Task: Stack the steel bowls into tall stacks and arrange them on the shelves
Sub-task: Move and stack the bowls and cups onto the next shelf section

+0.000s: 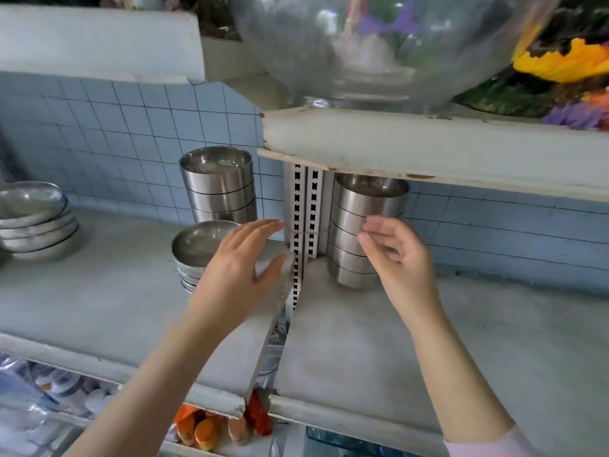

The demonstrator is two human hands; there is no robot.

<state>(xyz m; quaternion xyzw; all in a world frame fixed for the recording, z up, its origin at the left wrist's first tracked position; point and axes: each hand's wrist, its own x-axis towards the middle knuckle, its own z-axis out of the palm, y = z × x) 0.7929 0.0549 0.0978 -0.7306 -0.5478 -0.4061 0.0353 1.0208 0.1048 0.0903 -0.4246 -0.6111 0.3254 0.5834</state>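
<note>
A tall stack of steel bowls (361, 225) stands on the right shelf (379, 341) against the tiled wall, under the upper shelf. My right hand (400, 262) hovers just in front of it, fingers loosely bent, holding nothing. On the left shelf (99, 291) a second tall stack (219, 184) stands at the back, with a short stack of wider bowls (194, 252) in front of it. My left hand (237, 272) is spread open beside that short stack, partly covering it. A pile of shallow steel dishes (36, 222) sits at the far left.
A slotted white upright (304, 209) and a gap divide the two shelves. The upper shelf (428, 150) carries a big glass bowl (379, 44) and artificial flowers (566, 61). Packaged goods (211, 430) lie on the shelf below.
</note>
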